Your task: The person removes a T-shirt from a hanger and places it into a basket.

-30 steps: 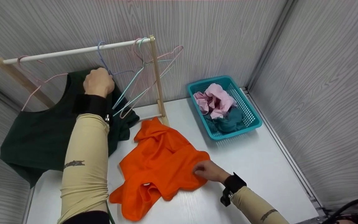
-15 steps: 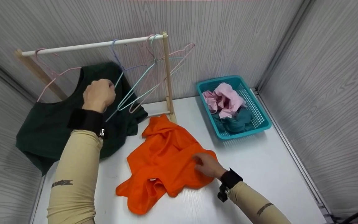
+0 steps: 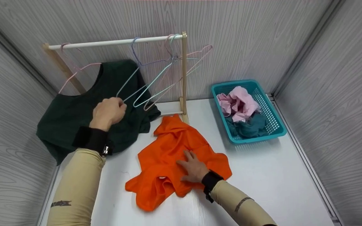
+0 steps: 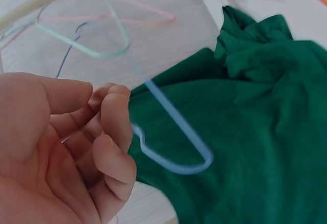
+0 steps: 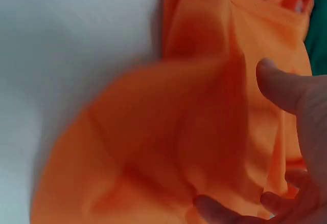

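Observation:
My left hand is in front of the dark green shirt, just below the near corner of a blue hanger. In the left wrist view its fingers curl loosely with nothing between them, and the blue hanger shows just beyond the fingertips. The green shirt hangs on a pink hanger at the rack's left; its far shoulder is behind other hangers. An orange garment lies rumpled on the table. Over its right half my right hand spreads its fingers, close over the cloth.
A rack with a white rod and wooden posts stands at the back. A mint hanger and another pink one crowd its right end. Right of it, a teal basket holds a pink cloth and a dark teal cloth.
My left hand has come down from the blue hanger's neck toward me. My right hand has moved left over the orange garment and spread its fingers. The head view has swung left.

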Action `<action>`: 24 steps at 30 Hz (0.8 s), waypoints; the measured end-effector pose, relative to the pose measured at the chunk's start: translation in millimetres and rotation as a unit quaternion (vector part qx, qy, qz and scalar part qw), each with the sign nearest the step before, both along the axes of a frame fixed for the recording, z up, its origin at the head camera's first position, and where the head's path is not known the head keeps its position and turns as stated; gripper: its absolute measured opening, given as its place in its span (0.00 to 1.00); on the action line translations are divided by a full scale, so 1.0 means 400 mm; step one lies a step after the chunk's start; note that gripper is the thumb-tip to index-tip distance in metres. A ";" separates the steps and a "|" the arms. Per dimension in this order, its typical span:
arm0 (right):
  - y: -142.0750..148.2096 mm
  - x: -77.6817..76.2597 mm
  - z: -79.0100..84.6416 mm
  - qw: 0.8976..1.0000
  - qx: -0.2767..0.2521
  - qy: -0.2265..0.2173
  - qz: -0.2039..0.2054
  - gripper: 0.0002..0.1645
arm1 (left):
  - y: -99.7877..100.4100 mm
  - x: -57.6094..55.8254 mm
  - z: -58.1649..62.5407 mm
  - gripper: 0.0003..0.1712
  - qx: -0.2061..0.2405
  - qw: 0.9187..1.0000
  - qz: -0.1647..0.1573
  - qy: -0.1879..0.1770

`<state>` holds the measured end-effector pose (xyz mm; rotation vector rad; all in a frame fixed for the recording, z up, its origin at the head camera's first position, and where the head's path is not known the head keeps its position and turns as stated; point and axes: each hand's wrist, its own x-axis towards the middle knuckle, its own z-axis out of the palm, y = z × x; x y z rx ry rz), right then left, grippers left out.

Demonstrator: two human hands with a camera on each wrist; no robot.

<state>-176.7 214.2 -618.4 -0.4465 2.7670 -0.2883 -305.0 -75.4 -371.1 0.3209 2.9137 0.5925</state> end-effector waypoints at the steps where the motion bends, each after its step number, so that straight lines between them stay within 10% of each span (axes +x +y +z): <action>1: -0.006 0.008 -0.010 1.000 0.015 -0.003 0.002 0.42 | 0.002 0.009 -0.010 0.21 -0.002 1.000 -0.005 -0.006; 8: 0.037 0.032 -0.055 0.999 0.030 0.034 0.006 0.21 | -0.006 0.076 -0.105 0.21 -0.005 0.997 -0.019 -0.077; 13: 0.124 -0.015 -0.015 0.998 -0.027 -0.019 -0.058 0.08 | -0.016 0.113 -0.186 0.20 -0.001 0.990 -0.020 -0.138; 19: 0.173 -0.091 0.056 0.985 -0.086 0.045 -0.145 0.17 | -0.007 0.149 -0.261 0.17 -0.007 0.983 -0.040 -0.176; 24: 0.117 -0.100 0.025 0.989 -0.055 0.029 -0.132 0.43 | 0.011 0.173 -0.305 0.16 0.001 0.981 -0.043 -0.187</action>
